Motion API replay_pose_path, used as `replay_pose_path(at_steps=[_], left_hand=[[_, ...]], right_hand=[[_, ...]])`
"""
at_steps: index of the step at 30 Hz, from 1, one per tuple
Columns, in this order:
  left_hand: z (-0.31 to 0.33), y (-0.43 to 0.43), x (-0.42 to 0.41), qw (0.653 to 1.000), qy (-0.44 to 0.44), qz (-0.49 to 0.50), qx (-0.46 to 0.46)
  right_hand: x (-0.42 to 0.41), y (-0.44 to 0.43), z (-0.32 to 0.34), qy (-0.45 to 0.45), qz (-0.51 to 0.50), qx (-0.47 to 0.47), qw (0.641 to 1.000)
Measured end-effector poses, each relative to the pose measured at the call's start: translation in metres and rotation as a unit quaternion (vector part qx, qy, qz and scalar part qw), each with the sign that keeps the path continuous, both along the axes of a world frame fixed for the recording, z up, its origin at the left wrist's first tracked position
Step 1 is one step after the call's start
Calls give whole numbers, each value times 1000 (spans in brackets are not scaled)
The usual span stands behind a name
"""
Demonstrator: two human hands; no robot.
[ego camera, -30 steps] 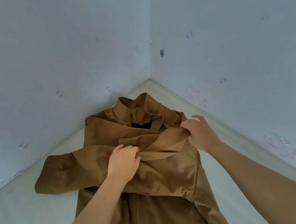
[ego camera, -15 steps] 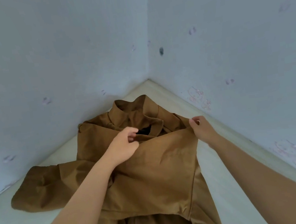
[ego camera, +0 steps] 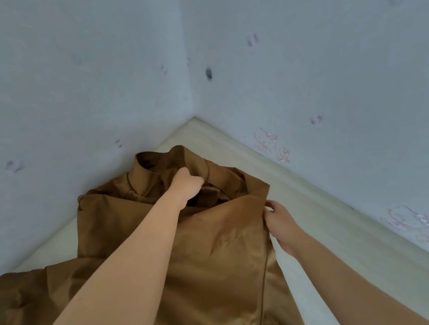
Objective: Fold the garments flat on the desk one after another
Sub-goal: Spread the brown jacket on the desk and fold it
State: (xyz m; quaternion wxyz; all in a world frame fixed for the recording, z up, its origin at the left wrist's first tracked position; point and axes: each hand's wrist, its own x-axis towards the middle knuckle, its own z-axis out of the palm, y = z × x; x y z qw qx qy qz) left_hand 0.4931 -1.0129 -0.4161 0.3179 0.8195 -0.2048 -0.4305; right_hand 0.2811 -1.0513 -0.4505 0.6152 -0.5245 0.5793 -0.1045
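Currently shows one brown jacket [ego camera: 218, 267] spread on the pale desk [ego camera: 308, 204], pushed toward the corner formed by two light walls [ego camera: 55, 74]. Made of smooth, matte, mid-brown woven cloth with stitched seams. Stands up at the far end in a collar [ego camera: 157, 161], open and slightly crumpled, with dark lining visible inside the neck. Extends to the left in one sleeve [ego camera: 20, 308], rumpled and lying on the desk surface. Carries a front panel [ego camera: 218, 231] laid across the chest, with a straight seamed edge running down the right side and a few shallow creases. Runs past the bottom of the view at the lower end.

Left hand [ego camera: 187, 184]: curled into a fist around cloth just below the collar, forearm crossing over the panel. Right hand [ego camera: 278, 222]: fingers pinched on the panel's right edge, beside bare desk.

Walls marked with faint pink cartoon prints [ego camera: 272, 145] and one dark spot [ego camera: 208, 73].
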Motion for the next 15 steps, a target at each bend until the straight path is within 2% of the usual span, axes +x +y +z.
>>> replay_pose_path(at_steps=[3,5,8,10,12,14,15], left_hand=[[3,-5,7,999,-35,5,-21],[7,-7,16,996,-38,31,-75],[5,-7,32,983,-64,118,-123],[-1,-1,37,971,-63,199,-113],[-5,4,42,948,-21,299,-111],[-11,8,50,931,-4,345,-115],[-12,9,52,942,-30,319,-103]], right_hand=[[3,1,-1,52,38,-44,997],[5,2,-4,59,18,-94,994],[14,5,-2,39,-64,-144,987],[18,4,1,28,-142,-118,982],[13,1,0,33,-192,-98,976],[6,-1,-4,75,-157,-131,976],[4,-1,-4,84,-135,-143,977]])
